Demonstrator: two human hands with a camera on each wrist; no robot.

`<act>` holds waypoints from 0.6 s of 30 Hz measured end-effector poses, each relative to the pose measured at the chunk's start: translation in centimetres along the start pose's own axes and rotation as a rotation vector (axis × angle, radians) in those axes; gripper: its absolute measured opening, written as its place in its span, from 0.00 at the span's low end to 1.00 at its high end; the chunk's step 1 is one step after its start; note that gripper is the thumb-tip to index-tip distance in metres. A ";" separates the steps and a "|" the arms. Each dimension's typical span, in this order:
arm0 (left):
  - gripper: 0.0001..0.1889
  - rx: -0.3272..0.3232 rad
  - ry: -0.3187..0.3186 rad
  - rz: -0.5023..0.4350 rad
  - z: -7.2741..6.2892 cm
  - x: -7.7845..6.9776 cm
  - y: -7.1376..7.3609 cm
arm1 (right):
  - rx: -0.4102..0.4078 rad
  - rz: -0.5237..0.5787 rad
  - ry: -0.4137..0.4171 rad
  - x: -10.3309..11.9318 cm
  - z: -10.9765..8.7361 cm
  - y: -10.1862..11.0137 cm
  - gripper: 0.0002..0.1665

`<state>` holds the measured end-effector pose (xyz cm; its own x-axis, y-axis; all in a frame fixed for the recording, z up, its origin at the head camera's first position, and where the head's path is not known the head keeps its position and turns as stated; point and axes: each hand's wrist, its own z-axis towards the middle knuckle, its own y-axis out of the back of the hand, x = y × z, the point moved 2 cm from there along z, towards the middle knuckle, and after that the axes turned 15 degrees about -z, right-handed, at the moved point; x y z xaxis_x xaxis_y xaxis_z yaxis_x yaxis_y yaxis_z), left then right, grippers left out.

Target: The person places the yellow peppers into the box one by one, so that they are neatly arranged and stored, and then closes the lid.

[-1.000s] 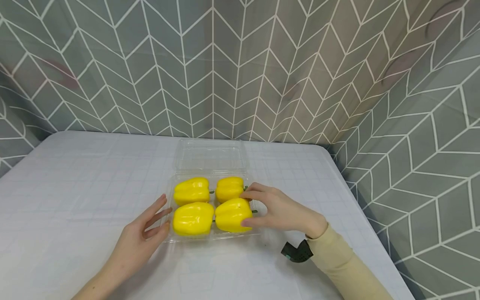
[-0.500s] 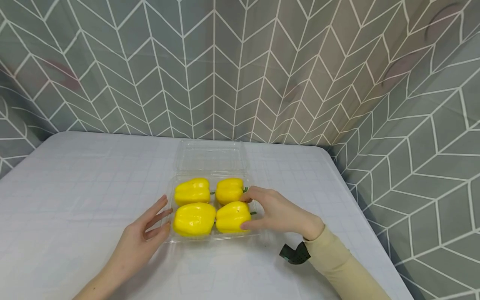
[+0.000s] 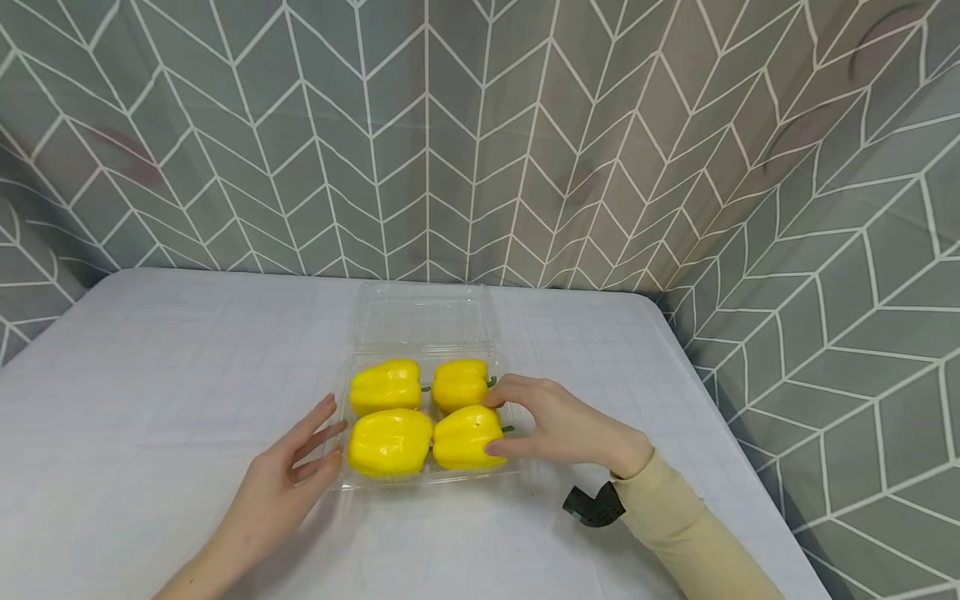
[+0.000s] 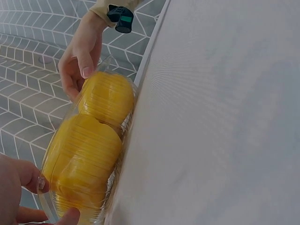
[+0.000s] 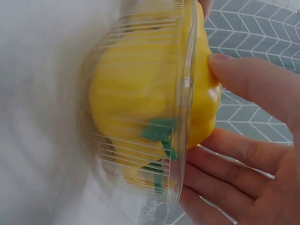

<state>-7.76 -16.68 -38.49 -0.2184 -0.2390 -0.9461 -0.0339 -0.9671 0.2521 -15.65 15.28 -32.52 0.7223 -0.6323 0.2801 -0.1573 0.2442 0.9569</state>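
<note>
Several yellow bell peppers lie on their sides in a clear plastic clamshell container (image 3: 422, 333), its lid folded back away from me. My right hand (image 3: 566, 422) holds the near right bell pepper (image 3: 467, 437) between thumb and fingers. In the right wrist view, that pepper (image 5: 206, 108) rises above the rim, its green stem (image 5: 161, 131) behind the ribbed wall. My left hand (image 3: 288, 475) is at the container's left side with fingers extended; in the left wrist view, its fingertips touch the rim and wall. Beside it sits the near left bell pepper (image 3: 390, 442).
The far left bell pepper (image 3: 386, 387) and far right bell pepper (image 3: 460, 385) fill the back of the container. A white cloth covers the table (image 3: 202, 375). Grey patterned curtains (image 3: 427, 150) stand behind and to the right. A black device (image 3: 595, 505) is on the right wrist.
The near right bell pepper has settled slightly lower in the container, with my right hand still at it. My left hand stays at the container's left side.
</note>
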 end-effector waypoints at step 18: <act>0.29 -0.041 -0.024 -0.040 0.4 0.1 0.1 | -0.059 0.108 0.022 -1.1 0.0 -0.1 0.19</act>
<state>-8.18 -16.76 -38.48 -0.2413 -0.1985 -0.9499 -0.0035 -0.9787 0.2054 -16.46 15.91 -32.95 0.7179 -0.5841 0.3786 -0.1953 0.3530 0.9150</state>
